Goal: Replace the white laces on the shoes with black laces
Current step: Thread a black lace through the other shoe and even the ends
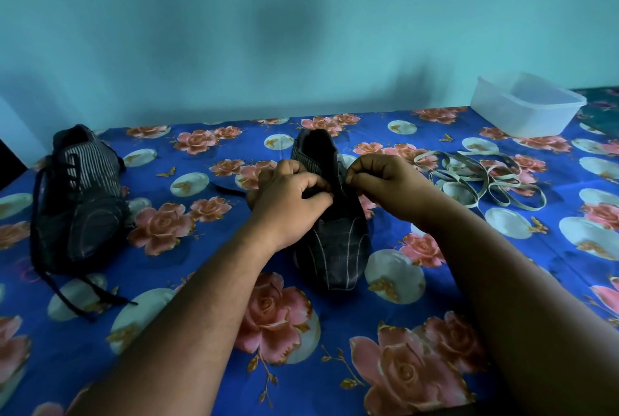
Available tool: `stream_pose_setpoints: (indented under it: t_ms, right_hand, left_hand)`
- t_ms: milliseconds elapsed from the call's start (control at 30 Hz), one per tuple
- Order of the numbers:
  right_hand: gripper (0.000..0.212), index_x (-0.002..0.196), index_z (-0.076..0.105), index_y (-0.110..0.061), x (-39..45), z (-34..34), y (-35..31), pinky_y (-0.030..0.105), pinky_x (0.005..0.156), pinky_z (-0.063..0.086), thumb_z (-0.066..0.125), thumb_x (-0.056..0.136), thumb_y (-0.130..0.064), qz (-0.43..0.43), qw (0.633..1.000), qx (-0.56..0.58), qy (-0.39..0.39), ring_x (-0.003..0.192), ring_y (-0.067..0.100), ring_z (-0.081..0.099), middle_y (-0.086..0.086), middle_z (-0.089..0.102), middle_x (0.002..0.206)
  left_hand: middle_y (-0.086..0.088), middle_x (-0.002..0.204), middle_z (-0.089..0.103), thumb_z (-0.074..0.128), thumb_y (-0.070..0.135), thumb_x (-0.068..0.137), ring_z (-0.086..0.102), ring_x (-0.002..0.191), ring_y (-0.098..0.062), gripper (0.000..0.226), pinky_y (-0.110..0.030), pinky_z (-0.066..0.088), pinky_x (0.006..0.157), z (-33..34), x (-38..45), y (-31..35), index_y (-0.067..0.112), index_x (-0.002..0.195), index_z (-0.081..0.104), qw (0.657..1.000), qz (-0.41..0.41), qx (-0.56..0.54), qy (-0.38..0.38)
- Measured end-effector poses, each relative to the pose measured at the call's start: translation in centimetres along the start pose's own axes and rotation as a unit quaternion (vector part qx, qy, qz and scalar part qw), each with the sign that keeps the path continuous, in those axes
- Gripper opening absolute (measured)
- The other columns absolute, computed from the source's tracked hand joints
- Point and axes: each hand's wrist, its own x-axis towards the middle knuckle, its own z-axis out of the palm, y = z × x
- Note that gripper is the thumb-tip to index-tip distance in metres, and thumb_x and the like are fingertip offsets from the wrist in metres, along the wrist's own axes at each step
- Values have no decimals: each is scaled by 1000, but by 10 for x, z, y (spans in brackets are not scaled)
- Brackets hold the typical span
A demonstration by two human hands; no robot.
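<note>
Head view, both hands curling over the dark shoe [335, 241] mid-desk, left hand [291, 201] and right hand [385, 181] fingers pinching at its eyelets, laced second shoe [80, 201] sitting far left, white laces [482, 177] lying right, plastic tub [526, 107] standing beyond.

Dim bluish light; soft shadows on wall [301, 30]; wide-angle warp.

At the centre of the frame stands a dark, near-black shoe [335, 241] with thin pale stripes, and at the left a second dark shoe [80, 201] with a pale-striped tongue and black laces [67, 285]. The cloth [435, 298] beneath is bright blue, printed with pink roses, pale round discs and small golden butterflies. At the right lie whitish-grey laces [482, 177]; at upper right sits a translucent white tub [526, 107] against a plain turquoise wall [301, 30].
</note>
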Motion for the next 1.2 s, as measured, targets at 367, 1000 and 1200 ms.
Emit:
stream_pose_setpoints:
  t_ms: [367,1000,1200]
  right_hand:
    - [10,87,68,-11,2,-5,7,13,57,40,74,92,-18,2,999,26,28,56,-1,49,-12,62,66]
    - [15,98,78,-25,1,-10,14,19,65,47,81,86,-17,-146,986,-63,38,70,10,58,-15,66,88]
    - [7,95,77,-22,1,-7,14,23,69,48,76,90,-17,-124,988,-85,38,77,6,62,-16,70,84]
  left_hand:
    - [17,94,58,52,64,77,59,99,-19,45,-54,46,90,2,-2,-9,35,97,79,988,120,31,87]
    - [13,88,65,67,45,88,58,90,-20,17,-43,37,81,-4,0,-9,32,89,78,963,192,138,127]
    - [8,99,63,60,44,92,56,100,-23,24,-44,36,85,3,4,-11,25,95,75,973,162,129,100]
